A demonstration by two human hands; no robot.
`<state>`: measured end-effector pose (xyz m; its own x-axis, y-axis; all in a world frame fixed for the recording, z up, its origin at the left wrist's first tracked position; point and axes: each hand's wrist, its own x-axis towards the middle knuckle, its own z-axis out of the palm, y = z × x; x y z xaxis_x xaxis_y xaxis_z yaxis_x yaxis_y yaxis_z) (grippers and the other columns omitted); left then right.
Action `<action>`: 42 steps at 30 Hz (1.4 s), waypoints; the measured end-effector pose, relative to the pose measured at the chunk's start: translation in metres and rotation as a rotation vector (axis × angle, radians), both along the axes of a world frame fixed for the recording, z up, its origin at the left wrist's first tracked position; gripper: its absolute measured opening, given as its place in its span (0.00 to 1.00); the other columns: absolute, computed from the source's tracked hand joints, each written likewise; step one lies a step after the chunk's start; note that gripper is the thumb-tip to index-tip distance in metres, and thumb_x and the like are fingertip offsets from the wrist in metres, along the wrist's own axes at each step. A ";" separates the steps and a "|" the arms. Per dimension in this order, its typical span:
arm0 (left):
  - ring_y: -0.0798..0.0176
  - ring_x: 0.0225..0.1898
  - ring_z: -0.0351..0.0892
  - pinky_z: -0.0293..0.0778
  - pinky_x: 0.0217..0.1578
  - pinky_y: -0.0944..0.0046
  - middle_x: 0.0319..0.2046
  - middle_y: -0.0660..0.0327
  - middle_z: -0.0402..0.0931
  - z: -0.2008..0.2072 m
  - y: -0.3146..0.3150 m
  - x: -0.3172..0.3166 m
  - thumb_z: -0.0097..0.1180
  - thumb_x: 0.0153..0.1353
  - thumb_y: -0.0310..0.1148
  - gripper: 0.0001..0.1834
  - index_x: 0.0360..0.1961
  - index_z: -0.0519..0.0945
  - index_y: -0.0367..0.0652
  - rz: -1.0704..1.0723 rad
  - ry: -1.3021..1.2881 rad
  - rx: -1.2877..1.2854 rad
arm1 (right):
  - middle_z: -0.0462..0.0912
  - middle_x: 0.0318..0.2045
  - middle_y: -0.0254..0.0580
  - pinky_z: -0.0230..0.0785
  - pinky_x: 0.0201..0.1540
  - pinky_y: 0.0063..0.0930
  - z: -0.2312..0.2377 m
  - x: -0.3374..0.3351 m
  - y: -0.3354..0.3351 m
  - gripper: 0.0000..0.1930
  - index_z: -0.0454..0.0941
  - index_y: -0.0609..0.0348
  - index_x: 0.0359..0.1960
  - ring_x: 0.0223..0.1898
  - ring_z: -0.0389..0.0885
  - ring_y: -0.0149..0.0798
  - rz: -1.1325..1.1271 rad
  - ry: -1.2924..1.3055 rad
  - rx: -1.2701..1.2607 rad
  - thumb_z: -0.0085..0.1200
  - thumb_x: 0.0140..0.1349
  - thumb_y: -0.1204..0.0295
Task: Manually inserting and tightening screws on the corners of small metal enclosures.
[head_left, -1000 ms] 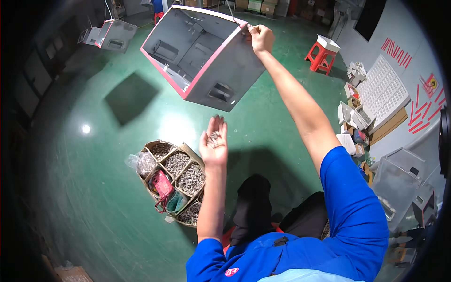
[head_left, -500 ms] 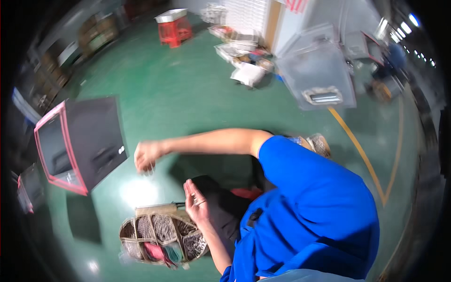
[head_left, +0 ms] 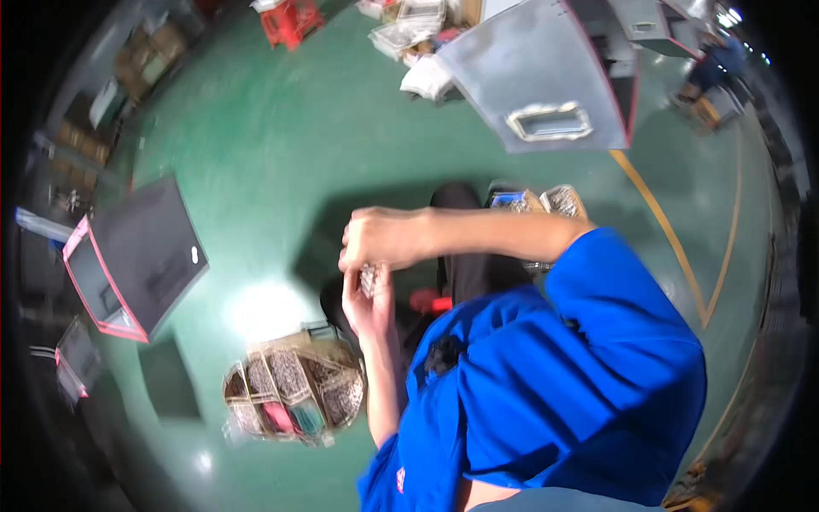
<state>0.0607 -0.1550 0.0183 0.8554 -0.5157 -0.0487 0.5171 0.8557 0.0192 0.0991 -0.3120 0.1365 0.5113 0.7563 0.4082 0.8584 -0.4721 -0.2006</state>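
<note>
My left hand (head_left: 373, 314) is turned palm up, its fingers curled around several small silvery metal pieces (head_left: 368, 280) whose exact kind is too small to tell. Right above it, my right hand (head_left: 380, 236) is closed like a fist, near or touching the left fingertips. What it pinches, if anything, is hidden and slightly blurred. On the floor below and left of my hands lies a divided parts tray (head_left: 271, 343) with small metal pieces in its compartments, plus a pink item (head_left: 278, 416) and a green item (head_left: 308, 418).
Open boxes of small parts (head_left: 560, 201) sit beyond my knees. A dark panel with a pink-edged window (head_left: 153, 256) stands at left, a large grey panel (head_left: 529, 72) at upper right. Far off are a red stool (head_left: 290, 21), white bundles (head_left: 426, 77) and a seated person (head_left: 721, 64).
My right hand has swung rightward from the far left and come over my left hand, which has risen slightly. The whole view has shifted with my head.
</note>
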 end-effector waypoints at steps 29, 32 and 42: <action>0.45 0.67 0.52 0.48 0.68 0.49 0.64 0.40 0.55 0.138 -0.105 -0.048 0.38 0.68 0.40 0.30 0.63 0.56 0.26 -0.092 0.056 -0.166 | 0.78 0.26 0.41 0.70 0.35 0.31 0.125 -0.043 -0.116 0.07 0.76 0.64 0.32 0.30 0.77 0.40 -0.176 0.347 0.088 0.56 0.51 0.78; 0.44 0.68 0.49 0.48 0.68 0.49 0.65 0.40 0.52 0.135 -0.100 -0.043 0.36 0.69 0.40 0.29 0.63 0.56 0.26 -0.066 0.047 -0.181 | 0.78 0.27 0.40 0.70 0.34 0.31 0.173 0.013 -0.148 0.07 0.78 0.61 0.31 0.30 0.77 0.40 -0.309 0.215 0.075 0.58 0.49 0.77; 0.46 0.67 0.52 0.52 0.67 0.50 0.64 0.41 0.53 0.112 -0.094 -0.037 0.37 0.68 0.40 0.30 0.63 0.56 0.26 -0.021 0.093 -0.196 | 0.79 0.20 0.48 0.71 0.29 0.36 0.236 0.161 -0.278 0.06 0.79 0.58 0.25 0.25 0.79 0.43 -0.916 -0.022 -0.541 0.54 0.46 0.72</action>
<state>0.0240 -0.2485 0.1304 0.8411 -0.5404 -0.0241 0.5262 0.8277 -0.1951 0.2603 -0.5895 0.3728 0.9740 0.1703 0.1491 0.1314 -0.9618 0.2401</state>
